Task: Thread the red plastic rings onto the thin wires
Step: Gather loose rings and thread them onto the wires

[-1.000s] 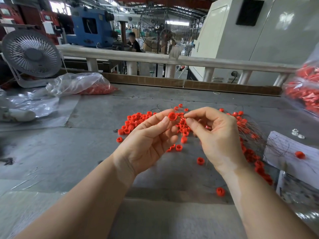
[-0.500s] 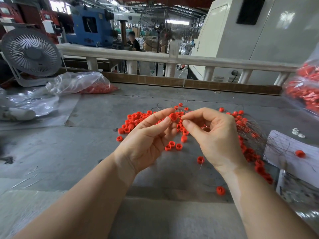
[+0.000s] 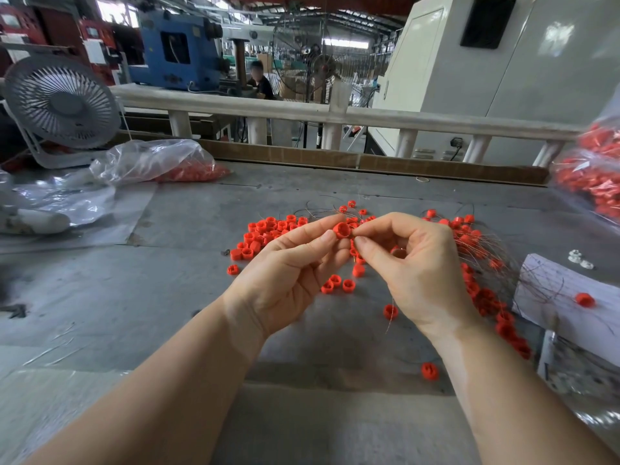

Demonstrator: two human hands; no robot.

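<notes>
Two hands meet: left hand pinches a red ring, right hand pinches wire.

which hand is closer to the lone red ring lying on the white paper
Right. The right hand is just left of the white paper where the lone ring lies; the left hand is farther left, beyond the right hand.

A grey worktable stands in a factory hall. Behind it runs a white railing, with a blue machine, a big cream cabinet, and perhaps roof lights above.
</notes>
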